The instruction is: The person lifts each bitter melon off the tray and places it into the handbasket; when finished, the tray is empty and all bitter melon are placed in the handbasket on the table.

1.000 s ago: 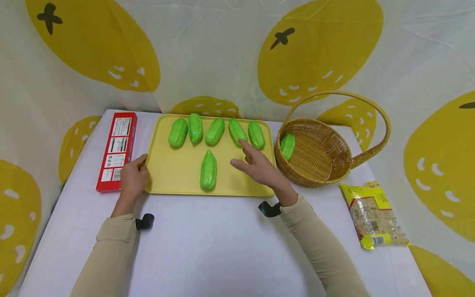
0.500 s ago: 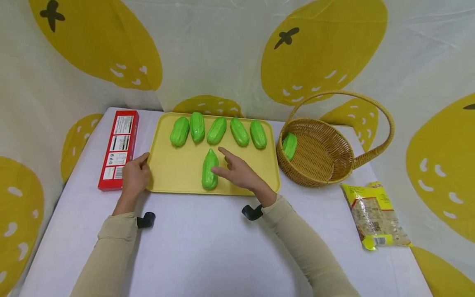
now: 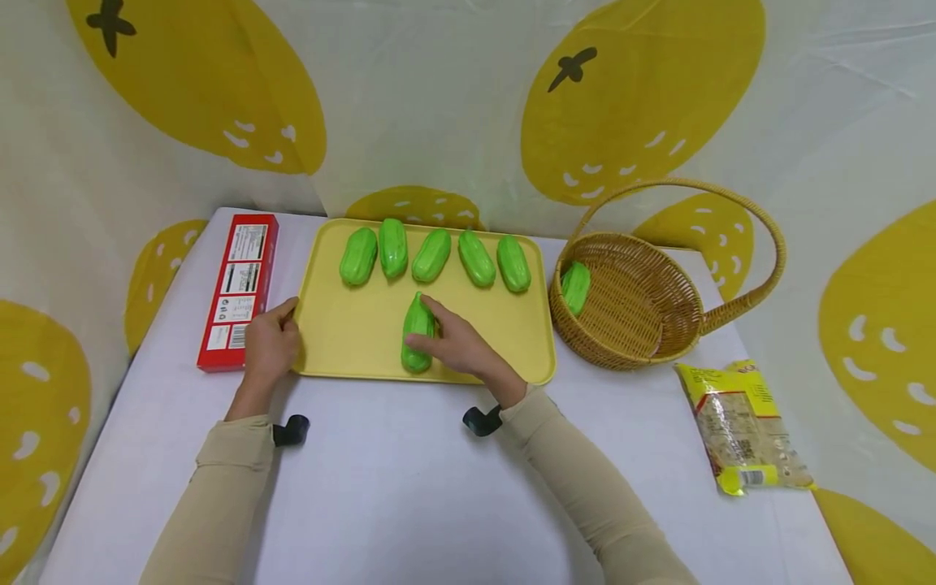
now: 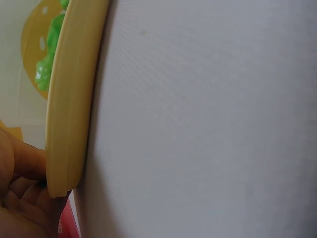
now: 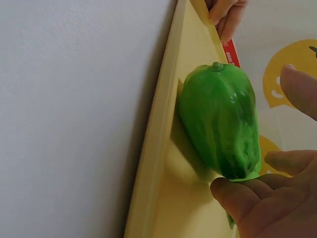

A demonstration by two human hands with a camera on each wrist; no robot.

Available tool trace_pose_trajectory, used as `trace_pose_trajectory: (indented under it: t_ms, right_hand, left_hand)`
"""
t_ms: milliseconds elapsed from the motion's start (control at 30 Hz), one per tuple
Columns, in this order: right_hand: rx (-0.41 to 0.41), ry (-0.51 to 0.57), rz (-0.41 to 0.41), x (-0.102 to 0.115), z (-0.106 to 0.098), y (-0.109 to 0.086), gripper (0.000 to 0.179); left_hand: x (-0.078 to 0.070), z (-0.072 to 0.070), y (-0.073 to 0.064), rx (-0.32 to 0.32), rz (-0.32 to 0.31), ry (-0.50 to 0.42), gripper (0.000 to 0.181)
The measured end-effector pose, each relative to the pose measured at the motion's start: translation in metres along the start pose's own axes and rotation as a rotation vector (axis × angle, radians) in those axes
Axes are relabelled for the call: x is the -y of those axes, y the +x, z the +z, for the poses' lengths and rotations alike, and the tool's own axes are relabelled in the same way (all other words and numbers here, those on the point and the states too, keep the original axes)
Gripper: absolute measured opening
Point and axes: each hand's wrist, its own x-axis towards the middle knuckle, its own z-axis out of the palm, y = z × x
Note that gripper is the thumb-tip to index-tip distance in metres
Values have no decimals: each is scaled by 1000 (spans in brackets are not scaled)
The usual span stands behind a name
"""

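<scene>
In the head view a green papaya (image 3: pixel 416 317) lies alone on the front part of the yellow tray (image 3: pixel 351 341). My right hand (image 3: pixel 462 348) reaches over it from the right, thumb and fingers spread. The right wrist view has the papaya (image 5: pixel 218 114) close to the fingertips, with the upper digit apart from it; whether the lower ones touch is unclear. My left hand (image 3: pixel 270 345) grips the tray's left rim, and its fingers meet the tray wall (image 4: pixel 69 114) in the left wrist view. Several more papayas (image 3: pixel 431 255) stand in a row along the tray's back.
Right of the tray is a wicker basket (image 3: pixel 621 325) with a tall handle, holding one papaya (image 3: pixel 575 288). A red box (image 3: pixel 237 292) lies left of the tray. A yellow packet (image 3: pixel 742 426) lies at the table's right edge. A fruit-print curtain (image 3: pixel 424 97) hangs behind.
My right hand has moved left from beside the row's right end to over the front papaya. The left hand keeps its hold on the tray rim. The view has shifted slightly.
</scene>
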Motion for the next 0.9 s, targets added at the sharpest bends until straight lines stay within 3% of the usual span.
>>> trace_pose_trajectory:
  t_ms: [267, 900]
  right_hand:
    - [-2, -51, 38, -3, 9, 5, 86]
    - [-3, -68, 25, -4, 13, 7, 84]
  left_hand:
    - [-1, 0, 0, -1, 3, -1, 45]
    - [-2, 0, -1, -12, -6, -3, 46]
